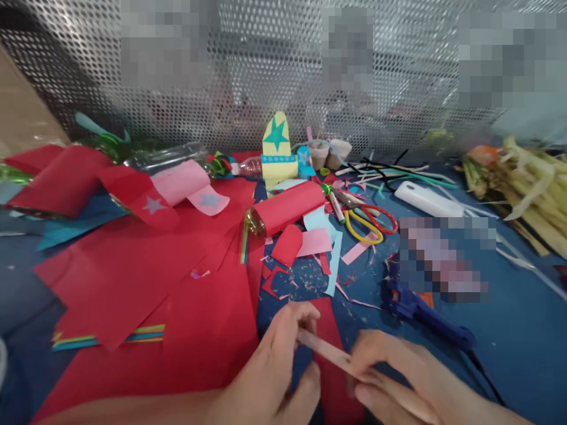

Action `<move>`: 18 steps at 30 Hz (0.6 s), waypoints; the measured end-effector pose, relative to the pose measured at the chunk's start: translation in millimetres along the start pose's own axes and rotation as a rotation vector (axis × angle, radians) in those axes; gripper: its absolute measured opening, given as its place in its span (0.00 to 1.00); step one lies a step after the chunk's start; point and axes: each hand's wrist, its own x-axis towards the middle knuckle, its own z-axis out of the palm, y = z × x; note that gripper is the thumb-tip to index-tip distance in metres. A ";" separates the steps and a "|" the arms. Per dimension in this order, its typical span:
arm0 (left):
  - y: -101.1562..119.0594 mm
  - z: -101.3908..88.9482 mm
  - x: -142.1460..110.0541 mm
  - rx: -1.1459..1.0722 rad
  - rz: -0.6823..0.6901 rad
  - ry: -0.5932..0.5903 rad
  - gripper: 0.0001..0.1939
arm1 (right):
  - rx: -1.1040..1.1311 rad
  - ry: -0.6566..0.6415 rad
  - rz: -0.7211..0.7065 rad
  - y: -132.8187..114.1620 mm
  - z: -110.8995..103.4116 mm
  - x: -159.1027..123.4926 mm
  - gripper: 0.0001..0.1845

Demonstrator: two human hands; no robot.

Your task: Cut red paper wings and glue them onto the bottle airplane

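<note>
A pale, flat, narrow stick (328, 352), perhaps wooden, slants between my two hands. My left hand (277, 360) has its fingers curled at the stick's far end, the thumb lower and apart from it. Thumb and fingers of my right hand (398, 369) pinch the stick's nearer part, which runs back under the palm. Below the stick lies a red paper strip (328, 321), its lower part blurred. Large red paper sheets (199, 319) spread just left of my left hand. A blue glue gun (425, 316) rests beyond my right hand.
A red-wrapped bottle (287, 206), yellow-and-red-handled scissors (365, 223) and paper scraps (314, 242) lie ahead. Farther back stands a yellow paper piece with a star (277, 141). A white-handled tool (427, 199) and dried husks (531, 189) are at right, wrapped bottles (66, 180) at left.
</note>
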 end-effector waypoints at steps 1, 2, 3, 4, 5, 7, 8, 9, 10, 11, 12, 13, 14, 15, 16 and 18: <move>0.2 -1.6 1.9 0.003 -0.011 0.028 0.27 | -0.034 0.037 -0.008 -2.9 -11.3 1.6 0.04; 0.5 -2.7 3.9 0.016 -0.007 0.040 0.26 | -0.085 0.067 0.000 -4.6 -24.7 4.9 0.04; 0.8 -3.1 5.7 0.034 0.013 0.030 0.24 | -0.158 0.088 0.002 -4.5 -39.7 10.3 0.04; 0.9 -2.5 7.3 0.056 0.047 -0.002 0.23 | -0.258 0.169 -0.029 -2.3 -55.7 18.2 0.06; 0.6 -1.0 8.3 0.085 0.092 -0.045 0.21 | -0.376 0.232 -0.018 2.4 -71.8 28.5 0.09; -1.3 4.3 8.6 0.149 0.189 -0.117 0.17 | -0.571 0.308 0.011 18.8 -101.1 55.1 0.14; -2.8 7.3 8.0 0.183 0.229 -0.113 0.16 | -0.667 0.288 0.089 29.5 -113.1 70.1 0.14; -4.6 10.1 7.2 0.211 0.266 -0.114 0.15 | -0.701 0.287 0.131 41.1 -123.1 85.2 0.13; -6.7 12.4 6.2 0.238 0.285 -0.105 0.15 | -0.720 0.283 0.160 52.7 -130.9 99.8 0.12; -8.9 14.1 5.3 0.261 0.298 -0.091 0.14 | -0.741 0.272 0.191 63.7 -136.7 113.4 0.11; -11.2 15.2 4.5 0.282 0.309 -0.074 0.12 | -0.762 0.259 0.217 73.3 -140.7 125.4 0.11; -13.8 16.1 3.9 0.302 0.322 -0.050 0.10 | -0.777 0.237 0.244 81.3 -143.1 135.8 0.10; -16.7 17.2 3.3 0.323 0.337 -0.028 0.07 | -0.791 0.222 0.266 87.5 -144.2 144.5 0.09; -20.2 19.0 2.7 0.347 0.356 -0.011 0.05 | -0.802 0.199 0.283 92.1 -144.5 151.6 0.08; -24.2 21.7 1.9 0.373 0.375 -0.002 0.03 | -0.809 0.172 0.292 95.2 -144.0 157.3 0.09; -34.0 30.6 -0.7 0.401 0.388 -0.002 0.01 | -0.818 0.119 0.292 98.4 -142.6 165.8 0.11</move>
